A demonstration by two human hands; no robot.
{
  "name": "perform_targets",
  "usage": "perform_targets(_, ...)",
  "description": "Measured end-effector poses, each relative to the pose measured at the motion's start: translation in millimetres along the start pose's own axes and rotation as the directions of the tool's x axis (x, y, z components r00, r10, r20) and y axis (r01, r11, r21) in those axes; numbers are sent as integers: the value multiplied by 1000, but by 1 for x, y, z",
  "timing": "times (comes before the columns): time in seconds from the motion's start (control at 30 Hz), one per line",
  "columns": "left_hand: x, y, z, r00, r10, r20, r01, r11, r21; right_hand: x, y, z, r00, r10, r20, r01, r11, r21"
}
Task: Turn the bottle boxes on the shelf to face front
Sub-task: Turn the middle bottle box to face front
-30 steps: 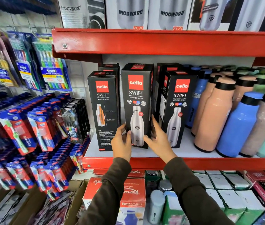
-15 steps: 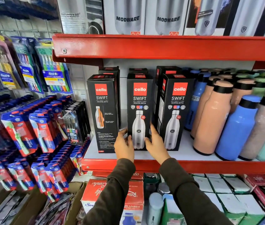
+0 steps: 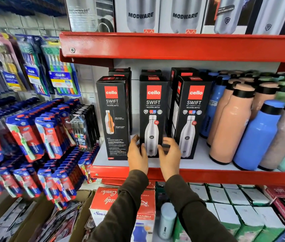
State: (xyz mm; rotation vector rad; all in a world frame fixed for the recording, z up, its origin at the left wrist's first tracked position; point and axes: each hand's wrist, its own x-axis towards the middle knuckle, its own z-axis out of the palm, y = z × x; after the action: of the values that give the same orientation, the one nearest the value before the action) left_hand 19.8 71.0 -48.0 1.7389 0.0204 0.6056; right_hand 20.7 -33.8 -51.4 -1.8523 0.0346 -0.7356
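The middle Cello Swift box (image 3: 153,116) stands upright on the red shelf (image 3: 225,177), front face outward, between two others. The left hand (image 3: 137,154) and right hand (image 3: 170,154) flank its base, fingers loosely spread, motion-blurred; grip unclear

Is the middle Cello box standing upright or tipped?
Upright: the middle Cello box stands flat on the shelf, edges vertical, printed bottle front facing out.
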Motion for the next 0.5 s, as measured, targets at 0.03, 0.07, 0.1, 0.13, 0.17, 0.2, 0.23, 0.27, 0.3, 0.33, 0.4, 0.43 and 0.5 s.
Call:
perform_targets(0.03, -3, 0, -1, 1000, 5, 11, -4, 1000, -23, -3, 0, 0, 1000, -1, -24, 1, 1000, 11)
perform_targets(0.07, -7, -1, -3, 1000, 11, 13, -11, 999, -43, -5, 0, 0, 999, -7, -50, 8, 1000, 23)
perform_targets(0.1, -10, -2, -6, 1000, 20, 9, -19, 998, -66, -7, 0, 0, 997, -23, -74, 26, 999, 40)
perform_targets(0.13, -12, -3, -10, 999, 33, 1, -32, 995, -93, -10, -2, 0, 995, -47, -93, 53, 997, 59)
perform_targets(0.17, -14, -3, -14, 998, 59, -8, -60, 991, -116, -12, -4, 1, 992, -76, -102, 84, 993, 81)
perform_targets(0.2, -16, -2, -19, 995, 100, -21, -102, 986, -130, -15, -7, 3, 989, -103, -102, 113, 988, 105)
perform_targets(0.23, -16, -1, -25, 988, 150, -40, -154, 979, -132, -19, -10, 5, 988, -124, -94, 136, 982, 132)
perform_targets(0.27, -16, 1, -30, 978, 201, -64, -207, 971, -120, -21, -15, 7, 987, -140, -81, 151, 976, 156)
perform_targets(0.3, -14, 2, -37, 964, 248, -92, -256, 962, -96, -24, -19, 11, 987, -153, -59, 161, 971, 177)
perform_targets(0.33, -11, 3, -43, 948, 292, -125, -301, 952, -60, -25, -24, 16, 986, -163, -28, 165, 967, 196)
perform_targets(0.4, -3, 2, -57, 912, 360, -195, -361, 932, 33, -26, -34, 28, 982, -185, 45, 171, 961, 217)
perform_targets(0.43, 2, 1, -62, 898, 374, -230, -366, 927, 78, -26, -39, 33, 976, -201, 81, 179, 959, 219)
perform_targets(0.5, 13, -3, -75, 893, 347, -287, -318, 937, 144, -26, -47, 46, 963, -218, 155, 182, 959, 219)
